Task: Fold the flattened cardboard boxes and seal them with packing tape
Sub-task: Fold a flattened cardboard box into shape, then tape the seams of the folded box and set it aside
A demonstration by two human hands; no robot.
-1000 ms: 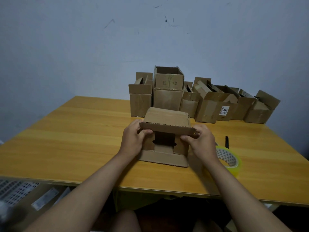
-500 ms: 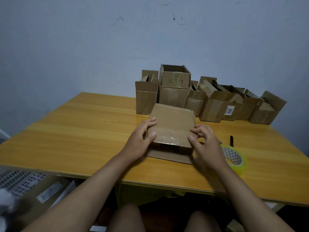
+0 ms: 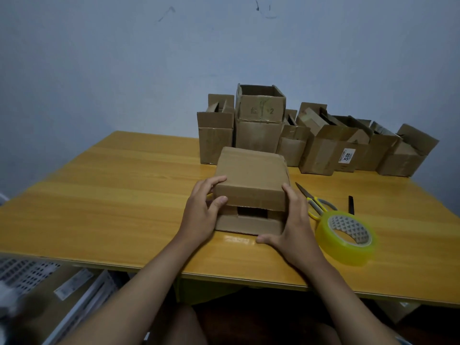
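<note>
A small brown cardboard box [image 3: 251,175] stands on the wooden table [image 3: 124,195] in front of me. Its front flap hangs down over a dark gap above the lower flap. My left hand [image 3: 201,215] grips the box's front left corner, thumb on the front flap and fingers on the top edge. My right hand [image 3: 296,225] lies flat against the box's right side, its thumb stretched along the table by the bottom front corner. A roll of clear yellowish packing tape [image 3: 343,252] lies flat just right of my right hand.
Yellow-handled scissors [image 3: 316,202] and a small black stick-like item [image 3: 351,204] lie behind the tape. A row of several open-topped cardboard boxes [image 3: 258,135] lines the wall at the back. Perforated white trays sit below the table's left front edge.
The box was tipped with one face toward me; now it sits level on the table. My right hand has slid from the front edge to the right side. The scissors have come into view.
</note>
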